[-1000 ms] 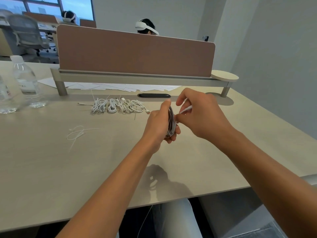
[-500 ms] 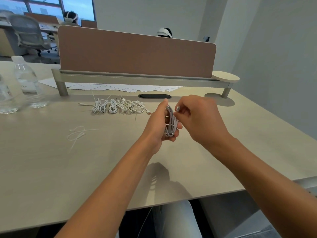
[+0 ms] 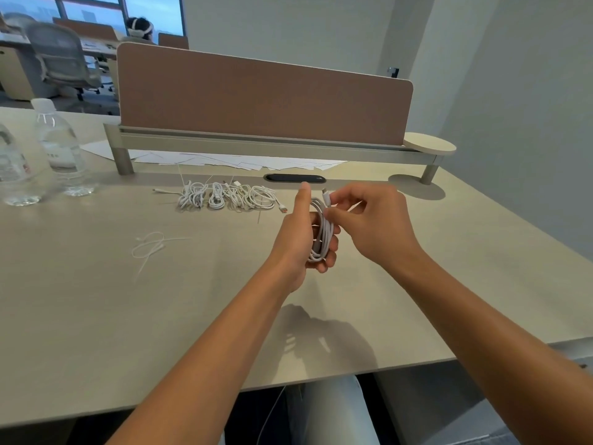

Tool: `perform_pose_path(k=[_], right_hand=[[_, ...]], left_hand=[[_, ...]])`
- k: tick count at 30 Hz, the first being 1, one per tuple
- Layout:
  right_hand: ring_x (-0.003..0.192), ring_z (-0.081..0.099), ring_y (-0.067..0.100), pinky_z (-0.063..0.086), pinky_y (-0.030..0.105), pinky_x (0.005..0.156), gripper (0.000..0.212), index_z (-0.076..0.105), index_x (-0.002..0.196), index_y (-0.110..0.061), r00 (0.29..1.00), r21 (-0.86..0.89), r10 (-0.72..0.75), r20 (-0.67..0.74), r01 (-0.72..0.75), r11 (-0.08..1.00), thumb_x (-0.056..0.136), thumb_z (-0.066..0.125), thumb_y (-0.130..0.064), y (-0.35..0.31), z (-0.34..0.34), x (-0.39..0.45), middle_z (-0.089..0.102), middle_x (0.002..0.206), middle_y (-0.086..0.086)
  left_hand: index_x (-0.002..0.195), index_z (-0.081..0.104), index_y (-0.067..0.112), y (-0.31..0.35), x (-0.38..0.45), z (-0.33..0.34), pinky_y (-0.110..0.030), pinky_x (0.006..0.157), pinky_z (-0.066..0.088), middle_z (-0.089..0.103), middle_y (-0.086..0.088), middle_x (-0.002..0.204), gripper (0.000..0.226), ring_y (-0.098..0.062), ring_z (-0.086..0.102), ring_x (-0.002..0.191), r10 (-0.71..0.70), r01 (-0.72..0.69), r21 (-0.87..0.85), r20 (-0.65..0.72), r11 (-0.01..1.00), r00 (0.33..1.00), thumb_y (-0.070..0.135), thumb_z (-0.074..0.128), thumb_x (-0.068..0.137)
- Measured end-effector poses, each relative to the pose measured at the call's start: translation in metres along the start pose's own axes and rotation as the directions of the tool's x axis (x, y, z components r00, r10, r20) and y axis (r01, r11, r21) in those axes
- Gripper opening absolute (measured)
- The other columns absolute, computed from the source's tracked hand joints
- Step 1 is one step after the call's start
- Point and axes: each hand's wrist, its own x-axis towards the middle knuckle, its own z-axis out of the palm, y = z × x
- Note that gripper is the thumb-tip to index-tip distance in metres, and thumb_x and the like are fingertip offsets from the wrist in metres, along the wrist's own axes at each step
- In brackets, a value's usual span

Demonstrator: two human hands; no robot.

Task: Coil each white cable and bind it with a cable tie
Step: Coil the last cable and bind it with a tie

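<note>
My left hand (image 3: 298, 239) grips a coiled white cable (image 3: 321, 236) upright above the beige desk (image 3: 96, 332), thumb pointing up. My right hand (image 3: 372, 220) pinches the cable's free end with its plug at the top of the coil. Several coiled white cables (image 3: 227, 196) lie in a row on the desk behind my hands. Loose white cable ties (image 3: 150, 247) lie on the desk to the left.
Two clear water bottles (image 3: 61, 149) stand at the far left. A brown divider panel (image 3: 263, 101) on a grey rail crosses the back of the desk, with papers (image 3: 237, 160) under it and a dark cable slot (image 3: 294, 178). A grey wall stands right.
My right hand has brought the cable's free end down to the top of the coil. Both hands have stayed over the same spot of the desk.
</note>
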Motion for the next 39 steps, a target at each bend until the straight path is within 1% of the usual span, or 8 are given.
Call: perform_pose_path(k=[5, 10, 13, 18, 23, 30, 35, 39], right_hand=[[0.074, 0.061, 0.007, 0.042, 0.02, 0.066, 0.018, 0.083, 0.11, -0.024, 0.995, -0.048, -0.094, 0.015, 0.095, 0.994, 0.094, 0.077, -0.023, 0.001, 0.008, -0.002, 0.07, 0.089, -0.007], [0.087, 0.056, 0.01, 0.04, 0.022, 0.07, 0.032, 0.069, 0.134, -0.035, 0.984, -0.343, -0.158, 0.082, 0.177, 0.923, 0.103, 0.06, -0.037, -0.001, 0.02, -0.008, 0.065, 0.104, -0.007], [0.091, 0.052, 0.011, 0.036, 0.021, 0.067, 0.032, 0.069, 0.134, -0.038, 0.98, -0.375, -0.173, 0.102, 0.199, 0.906, 0.105, 0.056, -0.038, -0.004, 0.025, -0.009, 0.063, 0.103, -0.007], [0.08, 0.057, 0.008, 0.044, 0.025, 0.07, 0.019, 0.08, 0.112, -0.035, 0.987, -0.086, -0.082, 0.141, 0.095, 0.992, 0.097, 0.072, -0.029, -0.006, 0.035, 0.002, 0.069, 0.096, -0.009], [0.07, 0.053, 0.005, 0.041, 0.021, 0.066, 0.017, 0.079, 0.106, -0.031, 0.964, 0.086, -0.028, 0.266, 0.005, 0.996, 0.09, 0.079, -0.029, -0.02, 0.062, -0.006, 0.069, 0.094, -0.013], [0.079, 0.069, 0.018, 0.05, 0.029, 0.076, 0.013, 0.081, 0.094, -0.023, 0.777, 0.251, -0.074, 0.625, -0.111, 0.962, 0.097, 0.069, -0.021, -0.052, 0.112, -0.025, 0.075, 0.088, 0.006], [0.097, 0.064, 0.01, 0.049, 0.029, 0.085, 0.009, 0.081, 0.095, -0.027, 0.801, 0.272, -0.142, 0.582, -0.027, 0.962, 0.093, 0.073, -0.024, -0.067, 0.145, -0.031, 0.067, 0.107, -0.002], [0.103, 0.061, 0.009, 0.054, 0.026, 0.084, 0.011, 0.081, 0.096, -0.032, 0.824, 0.312, -0.186, 0.536, 0.011, 0.95, 0.089, 0.079, -0.024, -0.078, 0.164, -0.037, 0.063, 0.108, -0.007]], left_hand=[[0.09, 0.064, 0.01, -0.001, 0.002, -0.004, -0.022, 0.045, 0.035, 0.062, -0.014, 0.071, 0.076, -0.024, 0.048, 0.05, -0.059, 0.06, -0.056, 0.014, 0.997, 0.998, 0.074, 0.025, 0.101], [0.081, 0.06, 0.012, -0.001, -0.002, -0.011, -0.021, 0.043, 0.03, 0.058, -0.011, 0.066, 0.077, -0.023, 0.048, 0.05, -0.087, 0.089, -0.079, 0.026, 0.993, 0.996, 0.076, 0.022, 0.1], [0.079, 0.06, 0.011, -0.004, 0.0, -0.017, -0.022, 0.044, 0.029, 0.057, -0.011, 0.066, 0.079, -0.023, 0.049, 0.05, -0.068, 0.068, -0.042, -0.018, 0.997, 0.998, 0.079, 0.025, 0.098], [0.099, 0.072, 0.013, -0.012, -0.006, -0.033, -0.022, 0.043, 0.028, 0.056, -0.011, 0.065, 0.078, -0.022, 0.045, 0.045, -0.051, 0.05, -0.038, -0.05, 0.998, 0.997, 0.077, 0.028, 0.099], [0.076, 0.057, 0.009, -0.025, -0.029, -0.058, -0.027, 0.046, 0.04, 0.05, -0.011, 0.061, 0.076, -0.025, 0.049, 0.047, -0.086, 0.069, -0.165, -0.097, 0.984, 0.992, 0.075, 0.028, 0.1], [0.089, 0.058, 0.003, -0.041, -0.07, -0.117, -0.027, 0.045, 0.04, 0.057, -0.015, 0.068, 0.077, -0.025, 0.049, 0.048, -0.133, 0.082, -0.262, -0.182, 0.962, 0.974, 0.074, 0.03, 0.1], [0.104, 0.068, 0.01, -0.035, -0.088, -0.151, -0.031, 0.054, 0.046, 0.058, -0.013, 0.07, 0.058, -0.025, 0.054, 0.056, -0.188, 0.101, -0.383, -0.197, 0.918, 0.962, 0.062, 0.043, 0.103], [0.084, 0.069, 0.013, -0.032, -0.089, -0.172, -0.027, 0.053, 0.032, 0.057, -0.011, 0.068, 0.054, -0.022, 0.045, 0.05, -0.236, 0.115, -0.465, -0.21, 0.878, 0.949, 0.058, 0.044, 0.101]])
